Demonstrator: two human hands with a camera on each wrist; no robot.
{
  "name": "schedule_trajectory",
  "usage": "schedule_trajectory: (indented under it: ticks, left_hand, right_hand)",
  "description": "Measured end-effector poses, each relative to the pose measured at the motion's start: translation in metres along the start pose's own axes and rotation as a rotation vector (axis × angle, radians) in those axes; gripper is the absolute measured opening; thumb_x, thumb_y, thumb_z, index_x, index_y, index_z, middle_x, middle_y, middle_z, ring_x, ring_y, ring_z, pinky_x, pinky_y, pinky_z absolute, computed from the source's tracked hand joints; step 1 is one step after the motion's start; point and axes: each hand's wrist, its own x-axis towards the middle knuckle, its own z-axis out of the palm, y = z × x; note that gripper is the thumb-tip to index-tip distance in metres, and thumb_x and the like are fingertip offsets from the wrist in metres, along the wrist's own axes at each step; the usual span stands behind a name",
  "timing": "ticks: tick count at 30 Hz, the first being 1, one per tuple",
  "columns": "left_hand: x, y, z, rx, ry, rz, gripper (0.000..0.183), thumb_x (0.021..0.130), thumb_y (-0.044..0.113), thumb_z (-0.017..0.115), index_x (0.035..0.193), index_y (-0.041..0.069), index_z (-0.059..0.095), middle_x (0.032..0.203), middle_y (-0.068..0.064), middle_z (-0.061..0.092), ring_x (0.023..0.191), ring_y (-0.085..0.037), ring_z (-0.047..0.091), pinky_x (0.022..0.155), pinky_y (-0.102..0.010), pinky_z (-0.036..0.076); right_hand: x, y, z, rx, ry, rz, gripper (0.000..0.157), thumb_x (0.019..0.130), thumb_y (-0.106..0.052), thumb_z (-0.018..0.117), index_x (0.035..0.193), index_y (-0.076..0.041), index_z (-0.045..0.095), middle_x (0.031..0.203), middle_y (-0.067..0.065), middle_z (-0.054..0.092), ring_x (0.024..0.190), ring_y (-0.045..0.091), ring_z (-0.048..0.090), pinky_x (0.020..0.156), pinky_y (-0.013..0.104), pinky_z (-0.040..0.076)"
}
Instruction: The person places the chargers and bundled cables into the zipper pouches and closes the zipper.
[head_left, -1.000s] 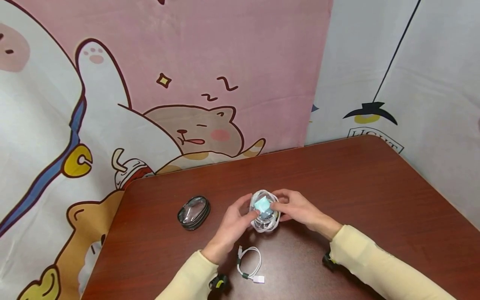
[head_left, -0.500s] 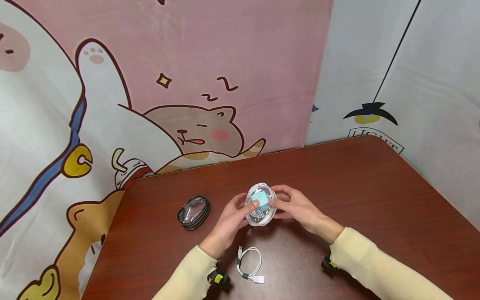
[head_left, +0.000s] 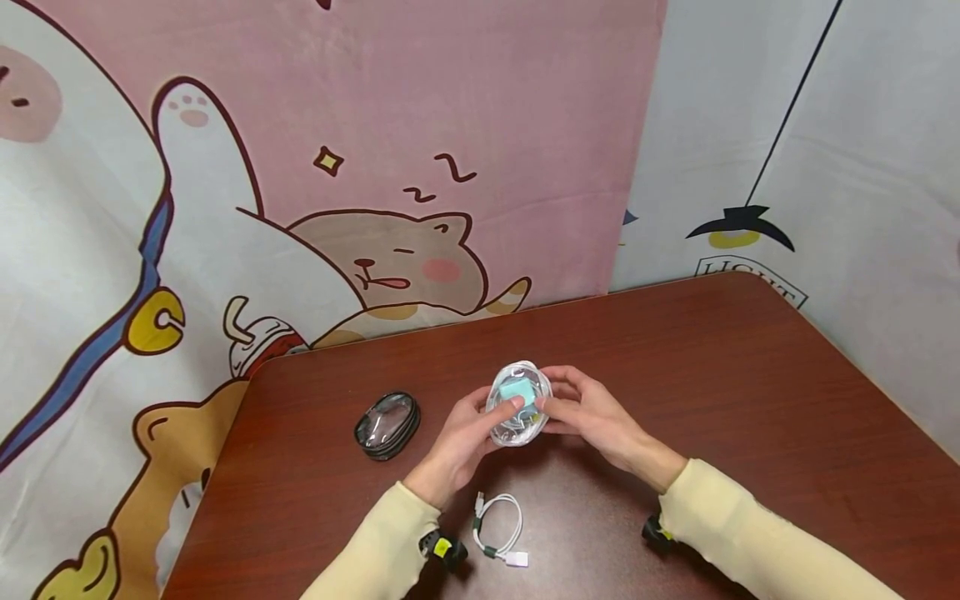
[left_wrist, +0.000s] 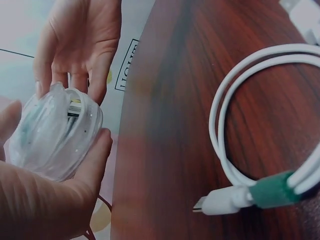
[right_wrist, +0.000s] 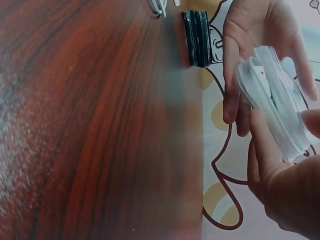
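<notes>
Between both hands is a small clear oval zip pouch (head_left: 517, 429) with white edging, held above the table. A light-blue piece (head_left: 515, 390) shows through its front. The left hand (head_left: 467, 437) grips the pouch's left side, thumb on the clear front. On the opposite side the right hand (head_left: 592, 408) pinches it with thumb in front and fingers behind. In the left wrist view, the pouch (left_wrist: 50, 145) is edge-on, and a metal plug end (left_wrist: 75, 109) shows at its zip side. The right wrist view shows the white zip edge of the pouch (right_wrist: 275, 110).
A white USB cable (head_left: 519, 525), looped and bound with a green tie (left_wrist: 272, 190), lies on the brown table (head_left: 712, 358) near the left wrist. Left of the hands is a black-edged clear pouch (head_left: 386, 425). Printed cloth (head_left: 555, 150) hangs behind the table.
Both hands have shifted the clear pouch slightly up and left in the head view, and its light-blue piece has turned. The cable and black-edged pouch stay put.
</notes>
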Motion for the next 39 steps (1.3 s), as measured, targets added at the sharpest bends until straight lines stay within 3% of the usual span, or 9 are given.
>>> schedule_trajectory:
  ticks: [10,15,20,26,31,34,39]
  left_hand:
    - [0.0,0.0,-0.001,0.035,0.017,0.034,0.047,0.091,0.016,0.076,0.129,-0.007,0.061,0.109,-0.01,0.068,0.09,-0.017,0.068,0.079,-0.03,0.058]
    - [-0.002,0.0,0.0,0.116,0.05,0.108,0.045,0.089,0.018,0.079,0.125,-0.004,0.065,0.11,-0.009,0.068,0.093,-0.017,0.066,0.081,-0.029,0.056]
    - [-0.006,0.002,0.003,0.24,0.088,0.246,0.041,0.087,0.019,0.083,0.121,0.001,0.069,0.109,-0.008,0.071,0.098,-0.018,0.065,0.084,-0.029,0.054]
    - [-0.013,0.007,0.006,0.452,0.153,0.418,0.038,0.085,0.024,0.085,0.116,0.008,0.071,0.106,-0.003,0.072,0.095,-0.016,0.065,0.082,-0.031,0.054]
    - [-0.017,0.01,0.009,0.633,0.263,0.601,0.035,0.08,0.024,0.089,0.109,0.014,0.073,0.101,0.002,0.074,0.089,-0.015,0.067,0.076,-0.032,0.055]
    - [-0.017,0.009,0.009,0.726,0.319,0.728,0.033,0.076,0.018,0.09,0.105,0.013,0.074,0.098,0.002,0.075,0.086,-0.015,0.069,0.075,-0.034,0.056]
    - [-0.015,0.008,0.009,0.891,0.36,0.895,0.037,0.072,0.01,0.092,0.103,0.012,0.073,0.097,0.002,0.074,0.084,-0.016,0.07,0.073,-0.037,0.057]
  right_hand:
    - [-0.002,-0.001,0.002,-0.006,-0.025,-0.053,0.057,0.098,-0.007,0.068,0.146,0.008,0.04,0.133,0.028,0.047,0.106,0.024,0.068,0.089,0.041,0.059]
    - [-0.003,-0.005,0.0,-0.126,-0.016,-0.122,0.054,0.096,-0.008,0.072,0.143,0.001,0.048,0.128,0.023,0.055,0.104,0.026,0.068,0.089,0.04,0.059]
    - [-0.006,-0.014,-0.003,-0.284,-0.012,-0.229,0.055,0.094,-0.01,0.074,0.144,-0.006,0.051,0.128,0.017,0.061,0.116,0.031,0.065,0.091,0.03,0.056]
    - [-0.011,-0.025,-0.008,-0.354,-0.014,-0.299,0.058,0.095,-0.01,0.074,0.147,-0.004,0.048,0.133,0.016,0.06,0.122,0.034,0.061,0.099,0.041,0.054]
    - [-0.018,-0.038,-0.013,-0.542,0.114,-0.367,0.051,0.097,-0.022,0.074,0.144,-0.014,0.055,0.136,0.005,0.062,0.126,0.026,0.059,0.105,0.053,0.047]
    - [-0.022,-0.045,-0.011,-0.665,0.209,-0.455,0.044,0.094,-0.024,0.077,0.136,-0.017,0.063,0.132,-0.003,0.063,0.125,0.02,0.058,0.103,0.049,0.045]
    - [-0.025,-0.051,-0.001,-0.839,0.286,-0.693,0.036,0.086,-0.021,0.085,0.118,-0.015,0.071,0.122,-0.004,0.064,0.114,0.017,0.06,0.094,0.038,0.047]
